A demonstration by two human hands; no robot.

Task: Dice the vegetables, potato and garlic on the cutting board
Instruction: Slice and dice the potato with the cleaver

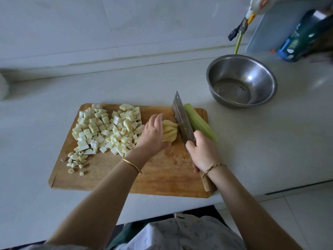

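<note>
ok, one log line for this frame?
step: cutting potato | left hand: holds potato on board | right hand: grips knife, blade beside potato | done: pale cubes, garlic | uncut: green vegetable

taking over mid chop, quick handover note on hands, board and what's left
Left hand holds the sliced potato mid-board; right hand grips the knife, blade just right of it.
Done: white cubes at left of the cutting board, garlic pieces at its near left corner.
Left: dice the potato slices, then the uncut green vegetable by the right edge.
Steel bowl sits off the board, far right.
</note>
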